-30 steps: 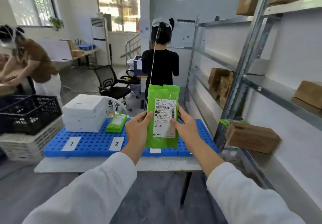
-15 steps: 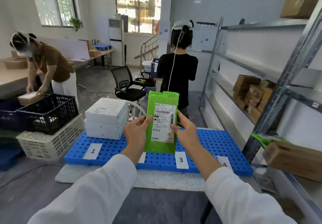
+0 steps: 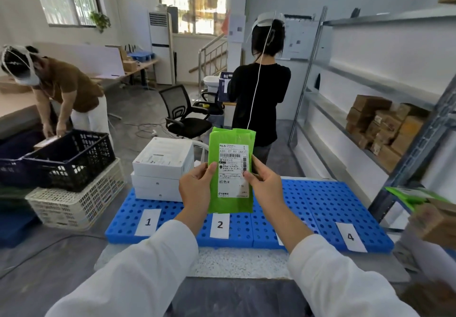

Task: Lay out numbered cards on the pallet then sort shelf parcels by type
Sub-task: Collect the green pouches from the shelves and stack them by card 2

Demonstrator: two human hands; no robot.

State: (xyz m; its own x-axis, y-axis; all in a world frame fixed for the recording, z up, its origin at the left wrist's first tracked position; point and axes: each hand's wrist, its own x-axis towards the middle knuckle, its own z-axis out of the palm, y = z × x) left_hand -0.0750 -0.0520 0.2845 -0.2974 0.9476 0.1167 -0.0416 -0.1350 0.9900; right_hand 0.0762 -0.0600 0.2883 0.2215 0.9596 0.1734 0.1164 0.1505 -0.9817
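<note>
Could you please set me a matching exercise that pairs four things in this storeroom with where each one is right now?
Things:
1. green parcel
2. white boxes
3. black crate
4. cardboard boxes

Places:
A. on the metal shelf
B. stacked on the blue pallet behind card 1
C. held upright between the left hand and the right hand
D. resting on the white basket

Pairs: 1-C, 2-B, 3-D, 4-A
</note>
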